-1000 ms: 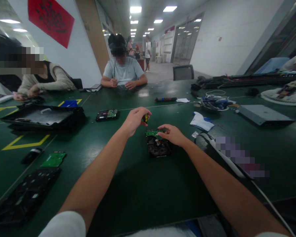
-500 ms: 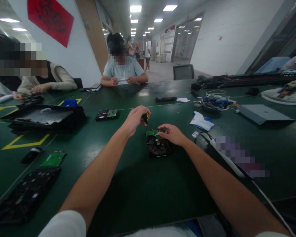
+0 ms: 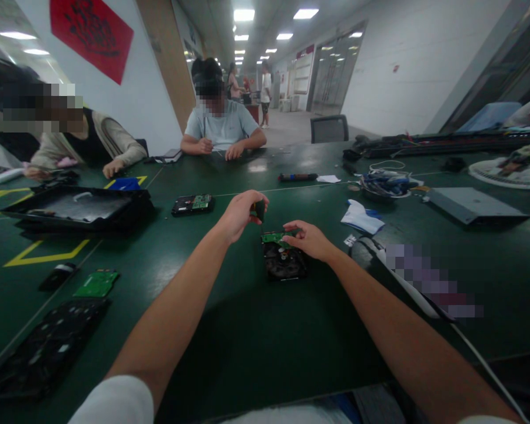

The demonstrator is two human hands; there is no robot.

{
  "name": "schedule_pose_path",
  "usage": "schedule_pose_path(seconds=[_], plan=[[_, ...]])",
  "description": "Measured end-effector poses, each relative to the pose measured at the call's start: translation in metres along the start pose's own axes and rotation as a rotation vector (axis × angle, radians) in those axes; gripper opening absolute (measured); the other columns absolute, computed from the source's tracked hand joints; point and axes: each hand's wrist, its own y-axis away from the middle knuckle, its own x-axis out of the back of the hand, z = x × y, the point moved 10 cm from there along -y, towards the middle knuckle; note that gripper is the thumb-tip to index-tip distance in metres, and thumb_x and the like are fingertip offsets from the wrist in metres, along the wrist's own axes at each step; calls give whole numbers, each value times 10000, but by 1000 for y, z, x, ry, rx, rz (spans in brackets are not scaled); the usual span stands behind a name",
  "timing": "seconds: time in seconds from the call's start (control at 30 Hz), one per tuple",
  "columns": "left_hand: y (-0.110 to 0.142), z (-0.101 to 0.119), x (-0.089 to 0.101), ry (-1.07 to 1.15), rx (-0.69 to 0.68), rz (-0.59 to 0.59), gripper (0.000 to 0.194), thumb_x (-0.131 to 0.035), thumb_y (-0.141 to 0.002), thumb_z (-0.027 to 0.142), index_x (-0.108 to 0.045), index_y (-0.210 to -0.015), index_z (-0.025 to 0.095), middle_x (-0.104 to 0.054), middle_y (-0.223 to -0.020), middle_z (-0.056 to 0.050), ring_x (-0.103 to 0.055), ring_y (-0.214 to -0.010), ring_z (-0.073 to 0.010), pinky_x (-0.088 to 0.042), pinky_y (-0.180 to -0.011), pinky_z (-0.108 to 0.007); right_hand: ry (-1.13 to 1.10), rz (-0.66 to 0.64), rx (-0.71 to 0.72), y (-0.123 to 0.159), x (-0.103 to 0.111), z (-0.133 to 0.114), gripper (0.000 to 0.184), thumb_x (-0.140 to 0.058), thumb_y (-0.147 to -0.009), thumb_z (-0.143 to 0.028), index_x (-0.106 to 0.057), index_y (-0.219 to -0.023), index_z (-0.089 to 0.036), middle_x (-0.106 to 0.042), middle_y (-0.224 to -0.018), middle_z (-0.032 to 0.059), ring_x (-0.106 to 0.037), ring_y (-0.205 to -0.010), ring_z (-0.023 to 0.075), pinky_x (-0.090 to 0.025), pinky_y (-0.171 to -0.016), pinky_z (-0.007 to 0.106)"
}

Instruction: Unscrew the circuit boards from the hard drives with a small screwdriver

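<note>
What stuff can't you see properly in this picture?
- Head view: the tool's tip in the left hand, hidden by fingers.
- Far end of the hard drive, covered by the right hand.
- Tiny screws, too small.
- Black panel, cut by the left edge.

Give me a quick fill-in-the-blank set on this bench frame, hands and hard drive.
1. The left hand grips a small dark ____ handle above the table.
2. The right hand rests its fingers on the ____ circuit board of the hard drive.
3. A second hard drive lies farther off, to the person's ____.

Missing words: screwdriver; green; left
</note>
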Motion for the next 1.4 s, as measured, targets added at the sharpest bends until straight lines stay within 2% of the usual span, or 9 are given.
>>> schedule_pose_path(seconds=[0.1,0.23,0.4,0.5,0.73,0.97,1.13,1.27,1.4], plan=[[0,-6,-4,58,52,-34,187,-557,-788,306,-637,-854,151,-668,-735,-70,-634,-680,-180,-464,-473,-231,-1,4,2,0,0,0,488,-737,-823,-446,-660,-1226,-182,-715,-1206,103,-504,-606,97,-429,-576,266],[-1,-9,-2,113,85,-3,149,-571,-771,295,-570,-853,171,-705,-730,-96,-670,-705,-213,-507,-491,-258,8,3,4,1,0,-1,479,-736,-827,-440,-664,-1227,-186,-718,-1204,104,-511,-608,99,-434,-578,266],[2,6,0,4,-4,25,124,-572,-765,260,-634,-766,153,-672,-778,-84,-629,-735,-181,-549,-540,-262,26,-5,2,1,0,-2,485,-732,-829,-446,-666,-1229,-180,-718,-1202,104,-522,-623,105,-431,-584,269],[4,10,-1,-42,-23,25,158,-551,-781,259,-658,-755,145,-649,-771,-78,-619,-730,-175,-537,-522,-249,50,-2,-3,0,1,-1,499,-728,-826,-470,-674,-1221,-169,-733,-1104,95,-530,-635,121,-427,-593,277],[3,-3,-4,74,80,-5,131,-560,-809,281,-585,-861,163,-710,-770,-101,-685,-735,-214,-576,-559,-304,68,-4,-8,0,0,-1,523,-713,-825,-502,-685,-1207,-146,-717,-966,73,-529,-651,141,-412,-603,287],[5,14,2,-152,-58,65,194,-544,-788,286,-677,-733,156,-609,-769,-65,-581,-710,-167,-495,-479,-220,115,-6,-22,0,1,-1,510,-706,-837,-515,-706,-1199,-156,-625,-744,10,-518,-636,157,-393,-601,290],[5,7,-7,-82,-8,-14,178,-537,-810,298,-648,-807,160,-648,-737,-66,-624,-694,-179,-487,-491,-233,109,-8,-33,1,1,-2,503,-708,-833,-506,-706,-1191,-153,-593,-711,-5,-503,-626,154,-389,-607,291],[3,0,-2,18,29,24,131,-569,-803,311,-571,-826,183,-661,-702,-64,-653,-706,-205,-522,-510,-263,109,-7,-25,2,2,-4,497,-708,-831,-508,-707,-1183,-158,-590,-706,-6,-501,-622,155,-388,-607,291],[4,7,1,-65,-5,38,158,-584,-800,307,-627,-761,161,-635,-788,-75,-605,-758,-183,-566,-553,-266,107,-9,-19,2,2,-5,503,-705,-830,-509,-713,-1183,-151,-581,-697,-6,-497,-621,157,-382,-603,292]])
